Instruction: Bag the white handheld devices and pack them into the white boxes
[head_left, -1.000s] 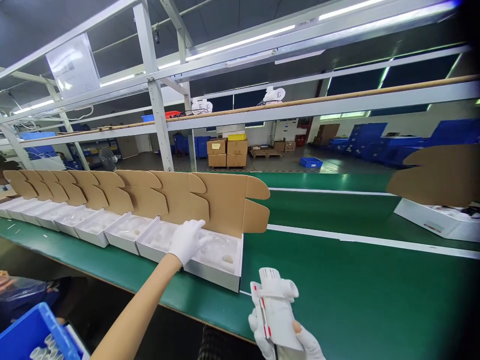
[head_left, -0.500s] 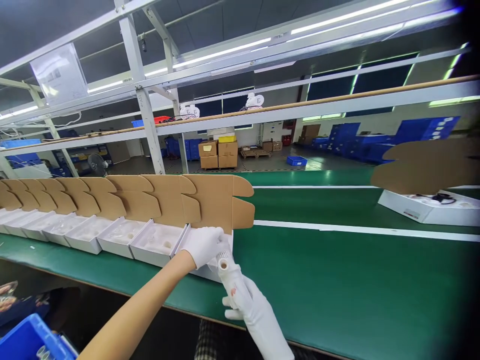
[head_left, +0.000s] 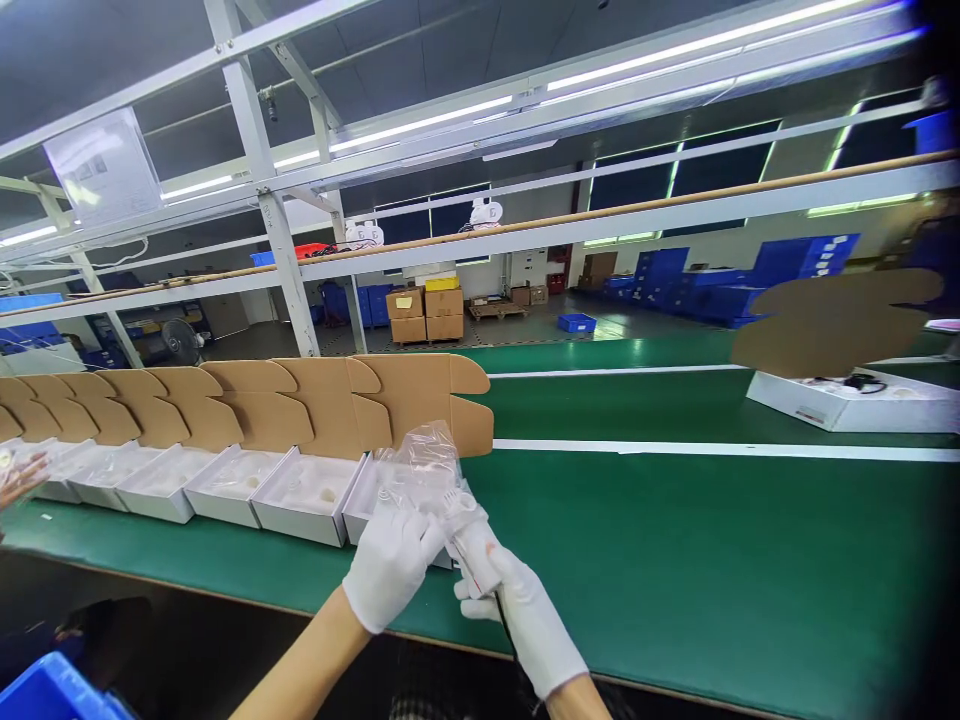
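Both my hands wear white gloves. My right hand (head_left: 521, 615) grips a white device (head_left: 474, 540) with a red mark, its head pointing up and away. My left hand (head_left: 391, 565) holds a clear plastic bag (head_left: 421, 462) lifted above the nearest open white box (head_left: 367, 510), with its fingers against the device's head. That box is the right end of a row of open boxes (head_left: 225, 485) with brown cardboard lids (head_left: 330, 400) standing upright.
The boxes sit on a green conveyor belt (head_left: 675, 540) with white stripes. Another open box (head_left: 847, 400) lies far right. A blue bin (head_left: 52, 690) is at lower left. Another person's hand (head_left: 19, 478) shows at the left edge. A metal frame runs overhead.
My left hand has lifted the clear bag out of the nearest box and drawn back toward me. My right hand brought the device up from lower right to meet it.
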